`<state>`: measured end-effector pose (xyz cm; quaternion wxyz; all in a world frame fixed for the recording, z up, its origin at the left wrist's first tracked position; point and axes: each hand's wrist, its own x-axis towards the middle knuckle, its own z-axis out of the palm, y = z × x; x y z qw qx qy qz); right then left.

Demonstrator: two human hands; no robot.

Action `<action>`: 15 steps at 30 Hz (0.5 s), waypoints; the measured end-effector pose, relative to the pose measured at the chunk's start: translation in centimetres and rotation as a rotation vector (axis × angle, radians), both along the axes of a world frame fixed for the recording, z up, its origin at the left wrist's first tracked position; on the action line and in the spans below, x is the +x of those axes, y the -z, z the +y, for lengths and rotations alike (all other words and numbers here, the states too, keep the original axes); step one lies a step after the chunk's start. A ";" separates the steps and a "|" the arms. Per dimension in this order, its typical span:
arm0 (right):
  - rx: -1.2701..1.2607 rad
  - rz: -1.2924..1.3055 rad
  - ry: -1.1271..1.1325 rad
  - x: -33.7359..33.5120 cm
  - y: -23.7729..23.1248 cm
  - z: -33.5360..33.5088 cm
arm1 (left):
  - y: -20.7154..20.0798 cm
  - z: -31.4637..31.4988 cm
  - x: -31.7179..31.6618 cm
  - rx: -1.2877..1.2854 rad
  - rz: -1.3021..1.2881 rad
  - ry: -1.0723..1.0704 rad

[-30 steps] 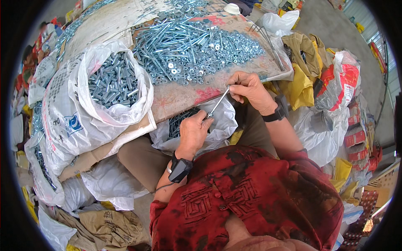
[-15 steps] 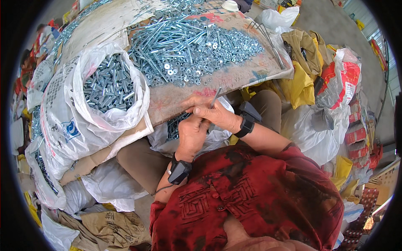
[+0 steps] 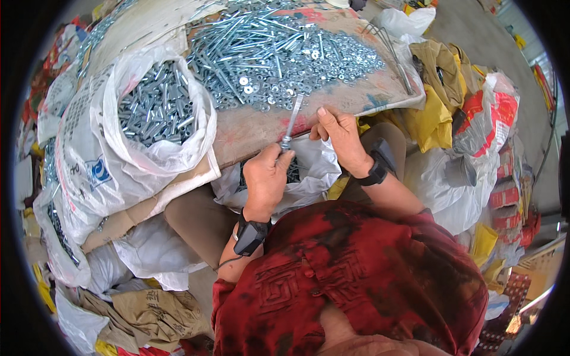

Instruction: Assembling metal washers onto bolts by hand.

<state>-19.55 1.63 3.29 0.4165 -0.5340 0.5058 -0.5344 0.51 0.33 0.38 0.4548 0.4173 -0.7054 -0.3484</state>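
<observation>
My left hand (image 3: 264,178) is closed around the lower end of a long silvery bolt (image 3: 293,117). The bolt tilts up and away over the table edge, with washers or a nut (image 3: 285,143) seated just above my fingertips. To its right, my right hand (image 3: 343,141) is apart from the bolt, thumb raised and fingers curled in; whether something small sits in them is hidden. Beneath both hands an open white bag (image 3: 317,160) contains dark metal pieces. Beyond them, a heap of loose bolts (image 3: 255,44) and a spread of washers and nuts (image 3: 332,59) cover the cloth-topped table (image 3: 249,130).
On the left stands a white woven sack (image 3: 77,148) full of short metal sleeves (image 3: 157,107). A bent wire rack (image 3: 395,59) lies at the table's right edge. Yellow bags (image 3: 436,118), white plastic bags (image 3: 436,190) and a grey cup (image 3: 460,171) are at the right.
My right hand has come off the bolt and moved to the right. The bolt, still in my left hand, now shows along its length. The view has shifted slightly.
</observation>
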 end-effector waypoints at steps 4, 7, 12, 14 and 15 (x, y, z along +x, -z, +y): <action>-0.083 0.047 -0.056 2.7 -1.8 -0.3 | 0.3 0.4 -0.6 -0.174 -0.186 0.032; -0.010 0.648 -0.012 1.9 -3.0 -0.3 | 0.2 0.6 -0.5 -0.254 -0.285 0.001; -0.122 0.537 -0.043 1.3 -1.0 0.0 | -1.5 1.3 -0.5 -0.402 -0.352 -0.033; -0.031 0.357 -0.185 0.8 -1.4 0.7 | -1.0 0.7 0.4 -0.281 -0.248 0.065; 0.059 0.171 -0.329 0.8 -1.8 1.1 | -0.7 0.3 1.0 -0.157 -0.149 0.157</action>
